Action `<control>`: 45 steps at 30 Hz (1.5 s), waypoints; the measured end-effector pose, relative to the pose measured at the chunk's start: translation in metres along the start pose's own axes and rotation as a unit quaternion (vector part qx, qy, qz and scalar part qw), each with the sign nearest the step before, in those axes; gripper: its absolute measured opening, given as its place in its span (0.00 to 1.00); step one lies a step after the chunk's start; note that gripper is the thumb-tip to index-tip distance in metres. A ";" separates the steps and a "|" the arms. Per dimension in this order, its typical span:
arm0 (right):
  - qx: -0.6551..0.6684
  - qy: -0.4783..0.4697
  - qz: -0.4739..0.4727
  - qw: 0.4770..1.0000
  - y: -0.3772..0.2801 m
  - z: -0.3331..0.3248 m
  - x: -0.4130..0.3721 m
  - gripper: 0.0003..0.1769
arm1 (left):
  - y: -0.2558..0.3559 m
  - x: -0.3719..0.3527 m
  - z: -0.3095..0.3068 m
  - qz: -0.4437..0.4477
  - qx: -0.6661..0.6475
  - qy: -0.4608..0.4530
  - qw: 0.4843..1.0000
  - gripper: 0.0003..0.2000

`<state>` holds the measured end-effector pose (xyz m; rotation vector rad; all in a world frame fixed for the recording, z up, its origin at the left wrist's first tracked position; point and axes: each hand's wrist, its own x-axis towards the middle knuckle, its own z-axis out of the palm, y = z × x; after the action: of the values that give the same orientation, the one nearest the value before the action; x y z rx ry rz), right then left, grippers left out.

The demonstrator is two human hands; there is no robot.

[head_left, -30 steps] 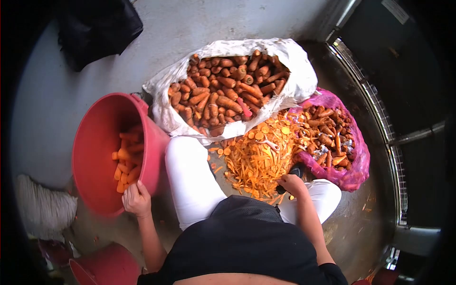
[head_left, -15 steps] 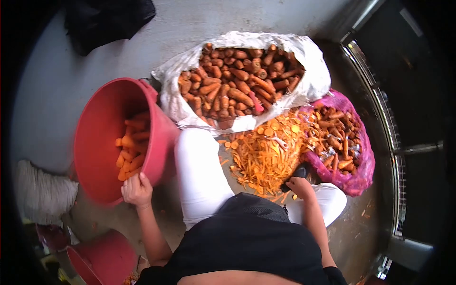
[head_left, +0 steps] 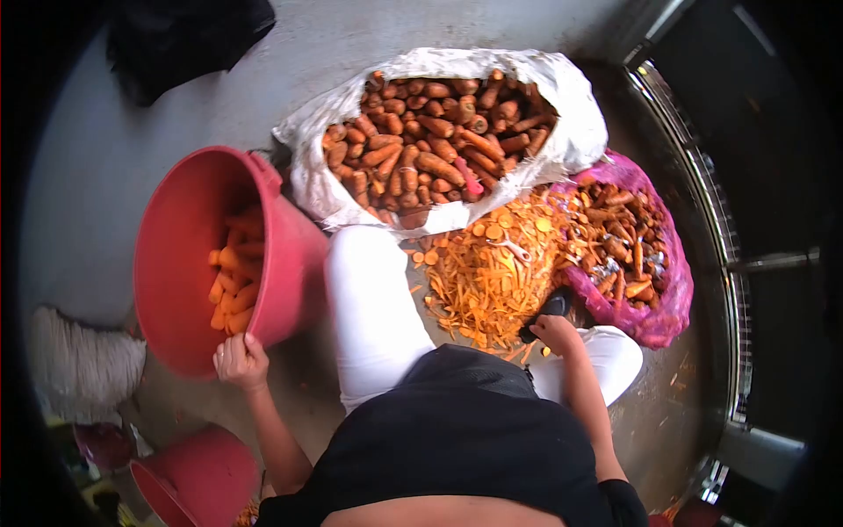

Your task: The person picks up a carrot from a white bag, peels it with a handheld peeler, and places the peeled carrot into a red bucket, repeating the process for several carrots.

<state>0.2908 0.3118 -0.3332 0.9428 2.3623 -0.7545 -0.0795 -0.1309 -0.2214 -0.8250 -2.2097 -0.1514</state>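
Observation:
My left hand [head_left: 241, 362] is closed over the near rim of a large red bucket [head_left: 303, 263], which leans with its mouth toward me. Peeled carrots [head_left: 235, 272] lie inside it, against the right wall. On the other side, my right hand [head_left: 557, 335] rests by my black shoe [head_left: 555, 305], its fingers curled; what they hold, if anything, is hidden. Orange peelings [head_left: 487, 294] are heaped just beyond that hand, with a pale-handled peeler [head_left: 513, 249] on top. Unpeeled carrots [head_left: 439, 145] fill an opened white sack [head_left: 575, 114] farther off.
Right of the peelings, a pink-purple bag [head_left: 674, 299] holds small carrots and scraps. A smaller red bucket [head_left: 206, 474] lies tilted at lower left, below a pale sack [head_left: 88, 360]. A black plastic bag [head_left: 184, 44] is at upper left. A metal-edged frame [head_left: 729, 263] runs along the right.
The view has shifted slightly, so the white sack and peelings sit a little higher. My left hand stays on the bucket rim, and my right hand stays by the shoe.

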 end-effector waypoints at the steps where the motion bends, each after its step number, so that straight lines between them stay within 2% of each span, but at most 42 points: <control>1: 0.000 -0.008 -0.005 1.000 -0.003 -0.003 0.001 0.20 | 0.003 0.000 -0.001 0.004 -0.002 0.008 1.000 0.14; 7: -0.006 -0.002 0.043 0.999 -0.011 -0.006 0.012 0.21 | 0.005 -0.001 -0.002 0.005 0.002 0.008 1.000 0.17; 18: -0.021 0.006 0.014 1.000 -0.013 -0.008 0.010 0.21 | 0.006 -0.004 -0.001 -0.023 0.005 -0.005 1.000 0.12; 45: -0.011 0.019 -0.027 0.999 -0.018 -0.013 0.015 0.22 | 0.013 0.001 0.000 -0.023 0.017 0.024 0.999 0.14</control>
<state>0.2652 0.3157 -0.3271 0.8951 2.4324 -0.7354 -0.0719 -0.1207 -0.2227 -0.7447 -2.1817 -0.1551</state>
